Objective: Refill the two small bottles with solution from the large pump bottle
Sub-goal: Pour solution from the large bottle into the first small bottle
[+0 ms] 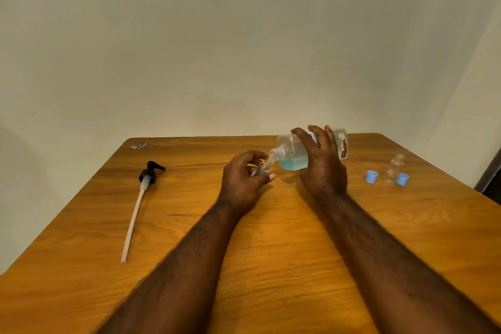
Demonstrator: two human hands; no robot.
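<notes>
My right hand [322, 164] grips the large clear bottle [294, 153], which is tipped on its side with its open threaded neck pointing left. Blue solution pools in its lower part. My left hand [244, 179] holds a small clear bottle [261, 169] tilted right under that neck, mouth to mouth. Most of the small bottle is hidden by my fingers. A second small clear bottle [393, 169] stands uncapped on the table to the right, between two blue caps [371, 177] [402, 179].
The black pump head with its long white tube [141, 198] lies on the wooden table [271, 252] at the left. A small clear scrap [139, 146] sits near the far left corner. A plain wall stands behind the table.
</notes>
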